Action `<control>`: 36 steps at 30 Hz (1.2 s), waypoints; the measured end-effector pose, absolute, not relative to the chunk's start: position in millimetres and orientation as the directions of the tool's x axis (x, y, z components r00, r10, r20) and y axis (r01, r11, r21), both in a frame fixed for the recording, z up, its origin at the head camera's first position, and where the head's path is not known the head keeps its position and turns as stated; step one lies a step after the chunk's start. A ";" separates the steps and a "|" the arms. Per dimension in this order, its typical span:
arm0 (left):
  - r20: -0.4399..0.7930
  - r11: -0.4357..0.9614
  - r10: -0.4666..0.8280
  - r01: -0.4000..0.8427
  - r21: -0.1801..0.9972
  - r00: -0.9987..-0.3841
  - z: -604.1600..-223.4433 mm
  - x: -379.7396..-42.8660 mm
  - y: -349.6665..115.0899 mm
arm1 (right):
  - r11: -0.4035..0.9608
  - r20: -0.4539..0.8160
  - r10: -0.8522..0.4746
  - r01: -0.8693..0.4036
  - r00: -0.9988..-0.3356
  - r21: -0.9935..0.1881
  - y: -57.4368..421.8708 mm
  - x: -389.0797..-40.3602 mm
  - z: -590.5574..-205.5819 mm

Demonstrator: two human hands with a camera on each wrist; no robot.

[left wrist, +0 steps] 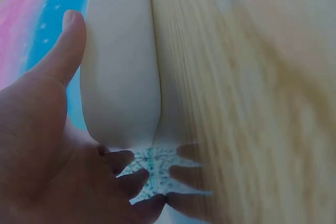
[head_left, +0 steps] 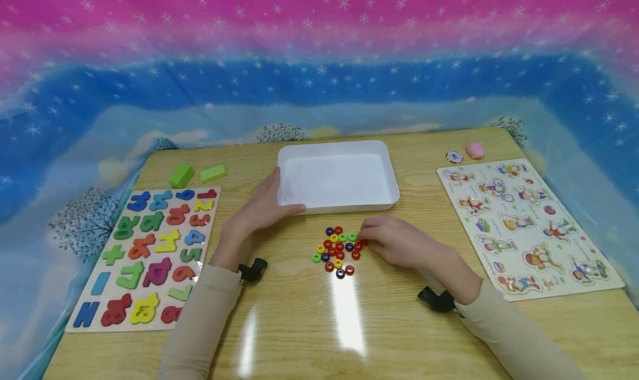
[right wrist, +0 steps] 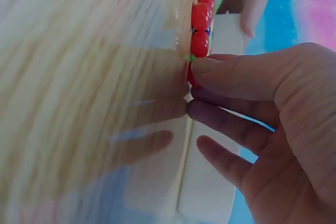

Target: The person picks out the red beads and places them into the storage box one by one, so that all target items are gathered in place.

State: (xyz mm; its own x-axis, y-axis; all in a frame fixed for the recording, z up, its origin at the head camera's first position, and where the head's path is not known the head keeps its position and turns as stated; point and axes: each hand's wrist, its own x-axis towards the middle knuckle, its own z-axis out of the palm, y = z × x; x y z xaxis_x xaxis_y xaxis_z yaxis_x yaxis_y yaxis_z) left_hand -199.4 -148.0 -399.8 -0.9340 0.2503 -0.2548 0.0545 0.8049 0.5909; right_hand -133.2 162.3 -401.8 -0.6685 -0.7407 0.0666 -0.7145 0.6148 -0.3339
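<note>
A white rectangular tray (head_left: pixel 344 207) stands at the back middle of the table. At its front left corner is my left hand (head_left: pixel 259 205), the thumb stretched along the front wall and the fingers straight beside the left wall. In front of the tray lie several small ring-shaped beads (head_left: pixel 340 247) in red, yellow, green and purple, loosely grouped. My right hand (head_left: pixel 396 241) is at the right side of this group. Its thumb and forefinger pinch a red bead (right wrist: pixel 192 76), low over the tabletop; the other fingers are slightly bent.
A number puzzle board (head_left: pixel 112 280) lies on the left, with two green blocks (head_left: pixel 182 176) behind it. To the right is a picture puzzle board (head_left: pixel 529 230); a poker chip (head_left: pixel 454 157) and a small pink toy (head_left: pixel 475 150) sit behind that. A patterned cloth (head_left: pixel 319 80) surrounds the table.
</note>
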 end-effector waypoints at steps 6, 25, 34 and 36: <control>-0.268 0.726 0.281 0.022 0.687 -0.922 -402.5 -201.0 -147.0 | 0.638 0.046 -0.729 -0.702 -0.683 -0.317 159.0 -133.8 -402.4; -0.223 0.668 0.259 0.008 0.744 -0.940 -407.5 -201.3 -144.6 | 0.685 0.139 -0.652 -0.657 -0.746 -0.314 157.4 -153.3 -382.7; -0.203 0.669 0.255 0.020 0.743 -0.946 -410.4 -203.0 -144.7 | 0.657 0.196 -0.607 -0.625 -0.770 -0.422 151.1 -190.3 -372.6; -0.202 0.665 0.253 0.019 0.746 -0.946 -410.5 -203.2 -144.8 | 0.648 0.204 -0.597 -0.616 -0.776 -0.448 149.8 -199.9 -373.6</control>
